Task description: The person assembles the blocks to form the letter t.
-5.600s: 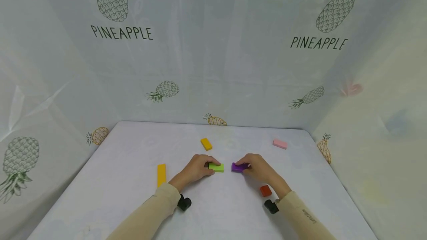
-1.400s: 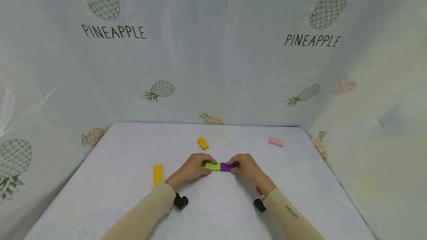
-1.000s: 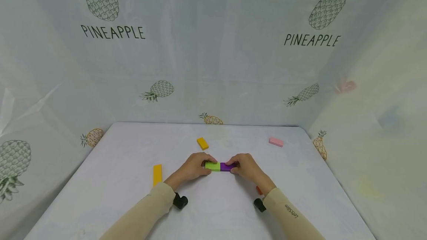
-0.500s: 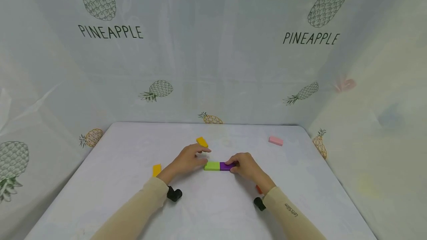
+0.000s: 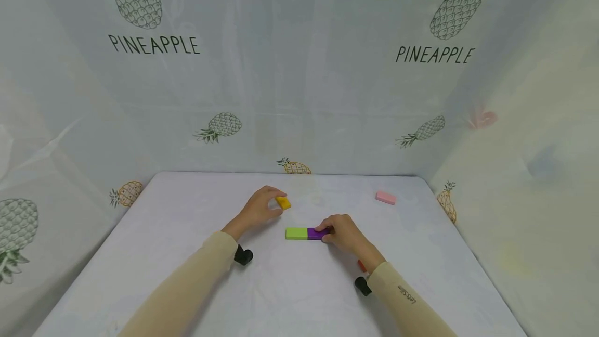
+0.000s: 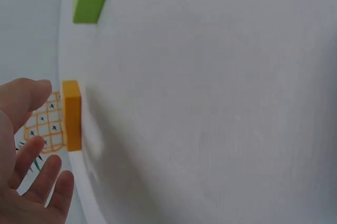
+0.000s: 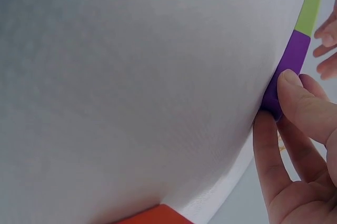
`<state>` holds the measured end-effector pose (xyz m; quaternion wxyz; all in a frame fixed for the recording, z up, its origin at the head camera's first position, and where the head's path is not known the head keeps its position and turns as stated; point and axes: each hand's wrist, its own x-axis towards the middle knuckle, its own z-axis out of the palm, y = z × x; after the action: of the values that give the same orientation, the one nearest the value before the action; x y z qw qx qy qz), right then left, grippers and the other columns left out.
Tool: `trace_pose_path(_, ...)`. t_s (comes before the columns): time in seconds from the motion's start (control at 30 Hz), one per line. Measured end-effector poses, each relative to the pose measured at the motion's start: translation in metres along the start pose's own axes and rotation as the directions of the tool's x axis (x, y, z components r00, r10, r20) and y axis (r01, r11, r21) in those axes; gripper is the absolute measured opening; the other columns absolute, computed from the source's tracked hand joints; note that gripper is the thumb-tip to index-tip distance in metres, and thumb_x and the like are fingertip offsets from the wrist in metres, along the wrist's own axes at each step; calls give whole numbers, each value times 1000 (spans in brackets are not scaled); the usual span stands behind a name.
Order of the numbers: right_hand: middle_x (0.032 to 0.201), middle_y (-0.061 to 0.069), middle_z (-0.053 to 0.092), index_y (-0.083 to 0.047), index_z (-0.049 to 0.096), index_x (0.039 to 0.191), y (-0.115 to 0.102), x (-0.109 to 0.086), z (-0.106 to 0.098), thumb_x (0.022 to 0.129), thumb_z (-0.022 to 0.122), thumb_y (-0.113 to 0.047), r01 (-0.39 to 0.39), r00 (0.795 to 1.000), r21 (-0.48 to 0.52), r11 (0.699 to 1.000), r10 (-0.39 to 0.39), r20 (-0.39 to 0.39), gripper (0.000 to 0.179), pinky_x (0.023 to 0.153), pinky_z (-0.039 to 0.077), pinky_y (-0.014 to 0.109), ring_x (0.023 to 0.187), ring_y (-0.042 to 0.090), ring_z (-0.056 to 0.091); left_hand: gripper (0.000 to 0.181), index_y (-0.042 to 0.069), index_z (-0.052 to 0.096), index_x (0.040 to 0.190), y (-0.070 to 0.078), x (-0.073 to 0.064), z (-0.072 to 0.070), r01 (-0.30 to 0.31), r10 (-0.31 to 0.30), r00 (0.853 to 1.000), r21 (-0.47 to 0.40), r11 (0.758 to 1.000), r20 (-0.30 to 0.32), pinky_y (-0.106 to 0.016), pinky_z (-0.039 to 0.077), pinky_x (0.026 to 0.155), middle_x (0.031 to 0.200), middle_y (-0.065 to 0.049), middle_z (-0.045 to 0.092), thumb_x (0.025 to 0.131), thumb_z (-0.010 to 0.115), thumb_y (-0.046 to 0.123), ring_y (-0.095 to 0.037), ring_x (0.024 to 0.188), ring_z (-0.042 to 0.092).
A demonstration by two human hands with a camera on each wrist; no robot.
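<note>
My left hand (image 5: 256,210) reaches over a short yellow block (image 5: 283,203), thumb and fingers parted on either side of it. In the left wrist view the fingers curve loosely beside that yellow block (image 6: 72,116), with a gap between. My right hand (image 5: 345,234) pinches the outer end of a purple block (image 5: 312,235), thumb on one face and fingers around the end, as the right wrist view shows. End to end with the purple block lies a lime green block (image 5: 296,233); the two form one straight row on the table.
A red block (image 5: 362,266) is partly hidden under the right forearm. Towards the back right lies a pink block (image 5: 386,198). The white table (image 5: 299,295) meets a pineapple-printed cloth (image 5: 281,77) at its back edge.
The purple and green blocks have come together. My left hand has let go of the green block and moved back to the short yellow one. A longer yellow block is now hidden behind the left arm.
</note>
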<state>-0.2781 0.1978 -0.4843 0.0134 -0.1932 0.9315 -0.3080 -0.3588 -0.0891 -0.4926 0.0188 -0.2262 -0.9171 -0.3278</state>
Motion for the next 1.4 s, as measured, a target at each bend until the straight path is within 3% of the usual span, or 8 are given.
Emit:
trace_pose_path(0.33, 110, 8, 79, -7, 84, 110, 0, 0, 1, 88, 83, 2, 12, 1000, -10, 1000, -12, 0, 23, 86, 56, 38, 96, 19, 66, 49, 13, 69, 140, -10, 13, 3, -38, 37, 999, 26, 999, 31, -50, 41, 121, 147, -10, 58, 93, 84, 14, -31, 139, 52)
trace_pose_path(0.73, 111, 8, 79, -7, 84, 109, -4, -2, -3, 89, 83, 1, 16, 1000, -28, 999, -16, -12, 22, 91, 58, 44, 100, 21, 69, 34, 12, 76, 128, -11, 20, 1, -76, 71, 995, 63, 995, 70, -48, 44, 117, 134, -6, 65, 95, 82, 15, -27, 128, 58)
trace_pose_path(1.07, 111, 8, 79, -7, 84, 110, -4, -1, -2, 89, 83, 1, 3, 1000, -30, 1000, -4, -8, 23, 93, 56, 46, 101, 21, 67, 35, 17, 76, 129, -20, 27, 5, -88, 80, 993, 93, 992, 91, -43, 44, 117, 131, 0, 69, 95, 83, 19, -21, 127, 60)
trace_pose_path(1.4, 111, 8, 79, -7, 84, 111, -2, -1, -1, 89, 83, 0, 4, 1000, -32, 999, -4, -4, 23, 91, 54, 43, 98, 19, 65, 35, 17, 77, 128, -20, 29, 5, -80, 70, 993, 100, 992, 98, -42, 46, 115, 128, 0, 70, 94, 84, 18, -21, 122, 61)
